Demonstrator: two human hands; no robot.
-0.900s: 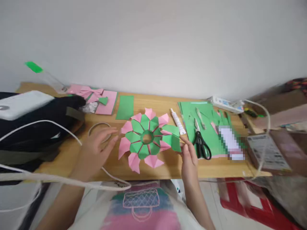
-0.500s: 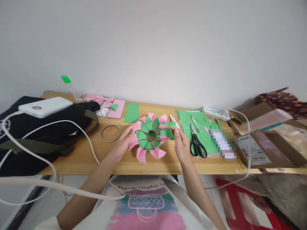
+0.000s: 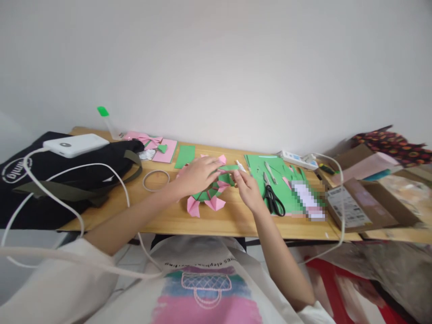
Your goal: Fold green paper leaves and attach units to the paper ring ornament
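A ring of folded paper [image 3: 206,195], green inside with pink points around it, is at the middle of the table. My left hand [image 3: 199,173] reaches across its top and hides much of it, fingers and thumb closed on it near the right side. My right hand [image 3: 247,185] pinches the outer end of a green-and-pink folded piece [image 3: 227,169] that sticks out to the right of the ring. A white glue tube [image 3: 240,165] lies just behind that hand.
Black scissors [image 3: 273,200] and a craft knife [image 3: 270,172] lie on green sheets [image 3: 254,168] at right. A tape roll [image 3: 155,181], a green sheet [image 3: 185,156] and pink paper [image 3: 165,150] lie left. A black bag with a power bank [image 3: 76,145] and an open carton [image 3: 364,204] flank them.
My left hand has moved from the ring's left edge to over its top, towards the right side. My right hand still pinches the outer piece. The view has shifted slightly.
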